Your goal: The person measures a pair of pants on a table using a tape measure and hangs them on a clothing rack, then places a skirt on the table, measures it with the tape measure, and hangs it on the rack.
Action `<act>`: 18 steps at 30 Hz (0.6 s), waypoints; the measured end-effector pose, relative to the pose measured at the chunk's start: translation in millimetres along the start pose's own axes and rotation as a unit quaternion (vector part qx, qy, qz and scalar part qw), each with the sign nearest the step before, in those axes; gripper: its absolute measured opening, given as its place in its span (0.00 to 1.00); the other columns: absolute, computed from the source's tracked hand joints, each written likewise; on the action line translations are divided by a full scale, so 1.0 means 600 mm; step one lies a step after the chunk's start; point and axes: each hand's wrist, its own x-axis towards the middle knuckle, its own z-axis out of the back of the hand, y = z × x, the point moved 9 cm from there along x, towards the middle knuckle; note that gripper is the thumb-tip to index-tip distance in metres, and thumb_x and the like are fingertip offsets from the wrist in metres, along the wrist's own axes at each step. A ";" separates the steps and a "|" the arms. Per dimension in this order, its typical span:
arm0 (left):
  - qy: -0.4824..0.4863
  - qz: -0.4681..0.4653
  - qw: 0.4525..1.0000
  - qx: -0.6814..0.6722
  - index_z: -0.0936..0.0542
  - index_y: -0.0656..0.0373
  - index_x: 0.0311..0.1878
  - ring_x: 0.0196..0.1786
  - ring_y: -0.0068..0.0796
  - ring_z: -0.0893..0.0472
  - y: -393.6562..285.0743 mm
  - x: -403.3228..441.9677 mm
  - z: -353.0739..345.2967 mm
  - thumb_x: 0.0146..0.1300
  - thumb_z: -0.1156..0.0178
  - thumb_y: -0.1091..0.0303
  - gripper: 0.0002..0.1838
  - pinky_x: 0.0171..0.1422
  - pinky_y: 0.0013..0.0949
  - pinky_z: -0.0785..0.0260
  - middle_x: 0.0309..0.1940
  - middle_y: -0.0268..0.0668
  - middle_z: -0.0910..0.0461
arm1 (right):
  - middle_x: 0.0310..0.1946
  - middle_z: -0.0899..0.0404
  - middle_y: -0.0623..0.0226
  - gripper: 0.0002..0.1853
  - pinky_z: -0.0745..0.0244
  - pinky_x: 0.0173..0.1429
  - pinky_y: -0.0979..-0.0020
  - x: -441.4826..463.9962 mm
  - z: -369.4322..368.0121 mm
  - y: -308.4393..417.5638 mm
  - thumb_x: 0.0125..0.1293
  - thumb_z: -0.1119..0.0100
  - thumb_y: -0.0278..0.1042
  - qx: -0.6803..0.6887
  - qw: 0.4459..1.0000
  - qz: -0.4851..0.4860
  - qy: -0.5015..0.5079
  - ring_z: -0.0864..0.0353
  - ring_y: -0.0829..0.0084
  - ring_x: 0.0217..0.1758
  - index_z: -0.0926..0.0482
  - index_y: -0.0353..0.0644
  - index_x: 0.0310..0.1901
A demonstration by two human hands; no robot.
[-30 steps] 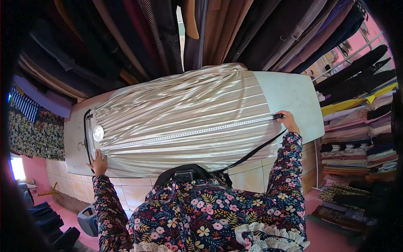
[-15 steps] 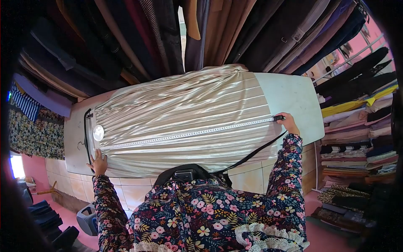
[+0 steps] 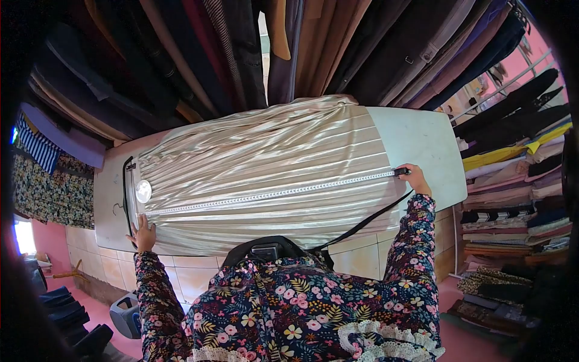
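A pale satin pleated skirt (image 3: 259, 163) lies spread over a white board-like tabletop, its waistband at the left. A white tape measure (image 3: 277, 192) is stretched lengthwise across the pleats. At the waistband, my left hand (image 3: 143, 235) pins the tape's end with its fingertips, the other fingers somewhat apart. Around the tape's dark case (image 3: 401, 172), just past the skirt's hem, my right hand (image 3: 415, 180) is closed. A black hanger (image 3: 127, 193) runs along the waistband beside my left hand. Next to it a round white tag or bright spot (image 3: 143, 191) shows on the fabric.
The white tabletop (image 3: 422, 145) extends right of the skirt. Trousers and other garments (image 3: 338, 48) hang along its far edge. Folded clothes (image 3: 500, 211) are stacked on the right. A black strap (image 3: 368, 223) crosses before my right arm. A grey speaker-like box (image 3: 125, 314) stands at lower left.
Almost nothing differs. The whole view has shifted very slightly, while both hands keep the tape measure stretched in the same place.
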 end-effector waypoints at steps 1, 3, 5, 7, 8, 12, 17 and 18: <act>0.002 0.001 1.000 0.001 0.48 0.40 0.74 0.77 0.45 0.56 0.000 0.000 0.000 0.68 0.52 0.48 0.34 0.69 0.75 0.72 0.76 0.21 0.53 | 0.34 0.16 0.63 0.19 0.27 0.50 0.70 0.001 0.000 -0.003 0.42 0.35 0.17 -0.005 1.000 -0.005 -0.001 0.20 0.70 0.40 0.17 0.39 0.41; -0.008 -0.004 1.000 -0.009 0.47 0.41 0.74 0.77 0.48 0.57 0.003 0.004 -0.005 0.67 0.53 0.48 0.33 0.68 0.77 0.73 0.75 0.22 0.52 | 0.33 0.16 0.64 0.19 0.27 0.50 0.70 0.001 -0.001 -0.005 0.42 0.35 0.17 0.001 1.000 -0.014 0.001 0.20 0.70 0.40 0.17 0.39 0.41; -0.016 -0.010 1.000 -0.018 0.46 0.42 0.74 0.76 0.51 0.57 0.004 0.006 -0.005 0.67 0.53 0.49 0.33 0.67 0.78 0.75 0.75 0.23 0.51 | 0.33 0.16 0.64 0.19 0.27 0.50 0.71 0.000 -0.001 -0.009 0.42 0.35 0.17 0.006 1.000 -0.024 0.003 0.20 0.71 0.40 0.17 0.39 0.41; -0.013 -0.011 1.000 -0.021 0.46 0.42 0.74 0.76 0.50 0.57 0.005 0.009 -0.008 0.66 0.53 0.49 0.34 0.66 0.79 0.75 0.75 0.23 0.51 | 0.33 0.17 0.64 0.19 0.27 0.50 0.71 0.002 -0.001 -0.011 0.42 0.35 0.17 0.003 1.000 -0.018 0.001 0.20 0.70 0.40 0.17 0.39 0.41; -0.013 -0.011 1.000 -0.022 0.46 0.42 0.74 0.76 0.50 0.57 0.005 0.008 -0.007 0.66 0.53 0.49 0.34 0.66 0.79 0.75 0.75 0.23 0.51 | 0.33 0.17 0.64 0.19 0.27 0.50 0.71 0.000 0.000 -0.005 0.42 0.35 0.17 0.003 1.000 -0.017 0.001 0.20 0.70 0.40 0.17 0.39 0.41; -0.010 -0.009 0.999 -0.029 0.45 0.42 0.74 0.77 0.49 0.57 0.006 0.006 -0.004 0.66 0.52 0.48 0.34 0.67 0.78 0.74 0.75 0.23 0.51 | 0.33 0.17 0.63 0.19 0.27 0.50 0.71 -0.006 0.006 0.010 0.42 0.34 0.18 0.002 1.000 -0.017 0.003 0.20 0.69 0.40 0.17 0.40 0.40; -0.011 -0.001 0.999 -0.039 0.45 0.42 0.73 0.77 0.48 0.56 0.006 0.005 0.001 0.65 0.50 0.49 0.34 0.68 0.76 0.73 0.75 0.23 0.50 | 0.33 0.17 0.62 0.18 0.27 0.49 0.70 -0.005 0.007 0.010 0.42 0.34 0.19 0.003 1.000 -0.001 -0.002 0.19 0.69 0.39 0.17 0.40 0.40; -0.010 0.003 0.999 -0.042 0.44 0.41 0.73 0.76 0.48 0.56 0.007 0.004 0.002 0.65 0.48 0.49 0.35 0.68 0.76 0.73 0.75 0.22 0.50 | 0.33 0.17 0.62 0.18 0.26 0.49 0.70 -0.006 0.008 0.011 0.42 0.34 0.19 0.006 1.000 0.003 0.002 0.19 0.68 0.39 0.17 0.40 0.40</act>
